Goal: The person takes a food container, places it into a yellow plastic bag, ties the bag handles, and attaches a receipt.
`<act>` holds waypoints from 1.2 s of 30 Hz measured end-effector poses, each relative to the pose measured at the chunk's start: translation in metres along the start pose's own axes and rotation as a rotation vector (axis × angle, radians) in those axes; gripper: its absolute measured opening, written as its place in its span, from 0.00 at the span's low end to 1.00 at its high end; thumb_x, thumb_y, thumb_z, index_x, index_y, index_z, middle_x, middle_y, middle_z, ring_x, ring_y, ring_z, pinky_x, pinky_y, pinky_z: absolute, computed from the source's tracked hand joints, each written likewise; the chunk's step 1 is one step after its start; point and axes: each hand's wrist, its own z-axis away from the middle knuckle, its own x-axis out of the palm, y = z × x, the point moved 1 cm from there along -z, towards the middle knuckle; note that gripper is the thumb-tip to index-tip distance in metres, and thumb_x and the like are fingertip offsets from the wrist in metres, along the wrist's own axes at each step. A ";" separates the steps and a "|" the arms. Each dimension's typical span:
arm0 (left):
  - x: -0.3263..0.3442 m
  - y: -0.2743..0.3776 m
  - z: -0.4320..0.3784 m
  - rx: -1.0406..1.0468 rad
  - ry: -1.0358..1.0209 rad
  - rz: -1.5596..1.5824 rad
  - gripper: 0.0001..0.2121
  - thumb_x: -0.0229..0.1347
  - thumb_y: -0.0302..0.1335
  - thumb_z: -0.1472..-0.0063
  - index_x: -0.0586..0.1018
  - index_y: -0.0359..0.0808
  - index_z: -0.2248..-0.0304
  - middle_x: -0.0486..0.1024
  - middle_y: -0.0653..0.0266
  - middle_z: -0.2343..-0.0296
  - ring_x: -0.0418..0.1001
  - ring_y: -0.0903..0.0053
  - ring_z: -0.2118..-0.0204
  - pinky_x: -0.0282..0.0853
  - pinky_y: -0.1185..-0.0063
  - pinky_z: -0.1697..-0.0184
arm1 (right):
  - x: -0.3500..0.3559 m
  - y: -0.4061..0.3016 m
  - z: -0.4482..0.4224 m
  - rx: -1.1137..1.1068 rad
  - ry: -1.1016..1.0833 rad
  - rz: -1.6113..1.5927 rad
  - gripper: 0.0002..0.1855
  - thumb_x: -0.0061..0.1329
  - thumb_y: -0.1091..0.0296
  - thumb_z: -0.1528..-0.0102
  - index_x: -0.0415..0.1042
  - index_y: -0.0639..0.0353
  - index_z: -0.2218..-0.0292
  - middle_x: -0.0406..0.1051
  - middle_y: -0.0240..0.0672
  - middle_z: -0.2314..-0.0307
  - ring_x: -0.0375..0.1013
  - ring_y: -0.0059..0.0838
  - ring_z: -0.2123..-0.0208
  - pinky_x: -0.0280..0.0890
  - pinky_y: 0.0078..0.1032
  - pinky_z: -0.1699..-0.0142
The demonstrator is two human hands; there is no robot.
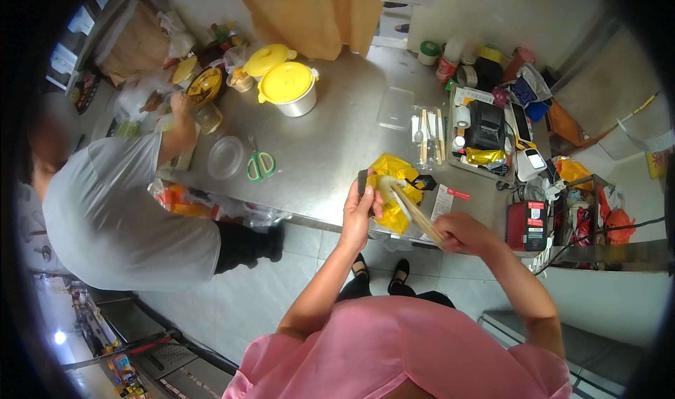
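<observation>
At the near edge of the steel table (332, 161), my left hand (359, 209) grips the dark rim or handle of a yellow plastic bag (394, 217). My right hand (466, 234) holds several wrapped wooden chopsticks (419, 219), whose far ends reach into the bag's opening. Something whitish shows inside the bag; what it is cannot be told. A printed receipt (442, 204) lies under and right of the bag. Beyond it are more packaged chopsticks and spoons (428, 135) and a clear plastic lid (395, 108).
Green-handled scissors (260, 166), a round clear lid (225, 157) and a yellow-lidded pot (295, 96) stand left. A co-worker in a light shirt (126, 209) reaches over the table's left end. On the right are a cluttered tray (477, 169) and a red-and-black box (526, 226).
</observation>
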 end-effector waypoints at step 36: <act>0.010 0.020 -0.016 -0.020 -0.070 0.257 0.17 0.39 0.30 0.37 0.62 0.32 0.51 0.68 0.68 0.77 0.62 0.85 0.81 0.59 0.88 0.78 | -0.028 -0.026 -0.107 -0.409 0.763 0.958 0.14 0.49 0.60 0.54 0.70 0.63 0.70 0.71 0.43 0.72 0.69 0.42 0.69 0.63 0.32 0.64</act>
